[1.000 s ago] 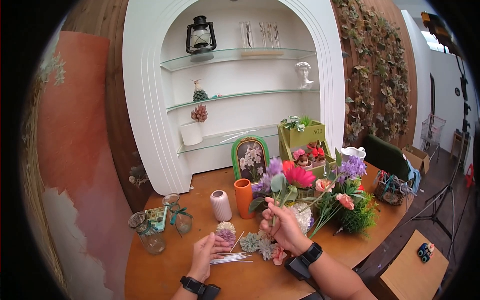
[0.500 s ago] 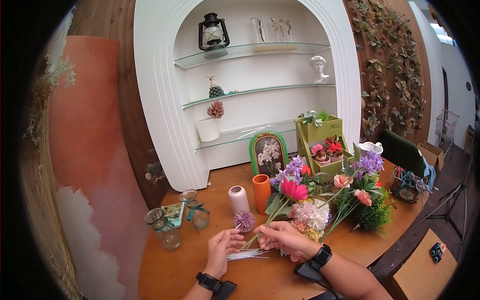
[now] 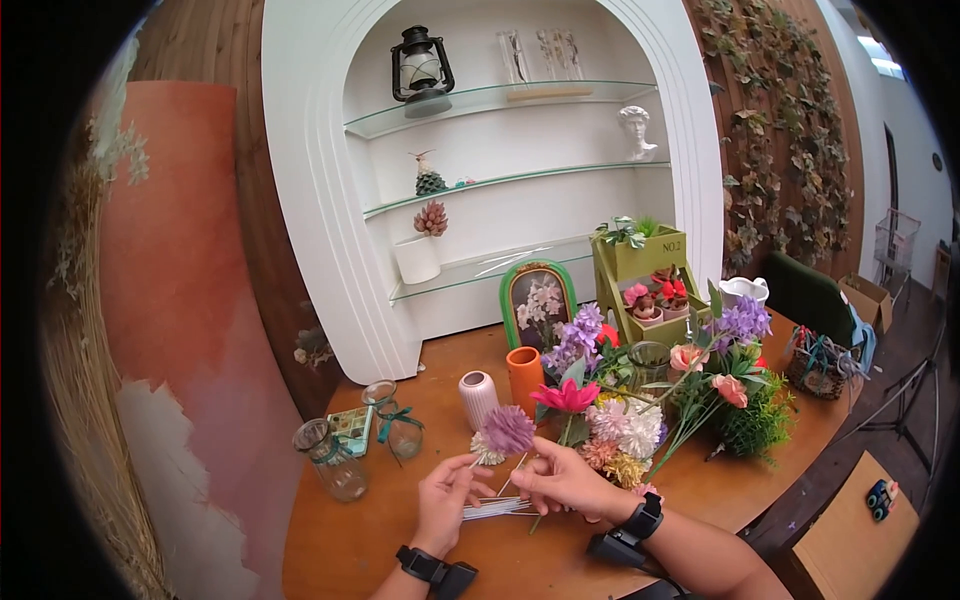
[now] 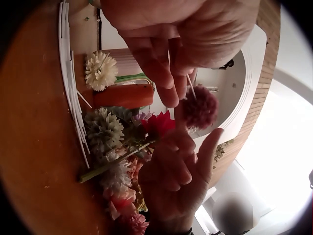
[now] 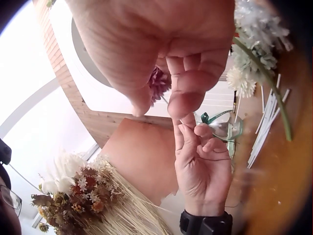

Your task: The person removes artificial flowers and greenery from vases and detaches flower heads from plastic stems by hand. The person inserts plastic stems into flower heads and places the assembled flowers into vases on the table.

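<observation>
A purple pompom flower (image 3: 508, 430) on a thin white stick stands above the table between the hands. My left hand (image 3: 447, 503) pinches its stick between thumb and fingertips, plain in the right wrist view. At the flower's underside is my right hand (image 3: 575, 483), thumb spread away from the fingers in the left wrist view. Behind that hand, a magenta flower (image 3: 567, 397) leans on the heap of blooms, its green stem (image 4: 112, 166) slanting down. White sticks (image 3: 497, 508) lie loosely bundled below the hands, and a cream pompom flower (image 4: 101, 71) rests on the table nearby.
A pink ribbed vase (image 3: 478, 400) and an orange vase (image 3: 524, 380) stand behind the hands. Two glass jars (image 3: 335, 462) with green ribbons are at left. Flowers and a green plant (image 3: 757, 425) fill the right side, before a green wooden stand (image 3: 628, 262).
The right hand has lowered the magenta flower and let it go onto the heap. The purple pompom flower has risen from the table in the left hand, and the right hand has come to it.
</observation>
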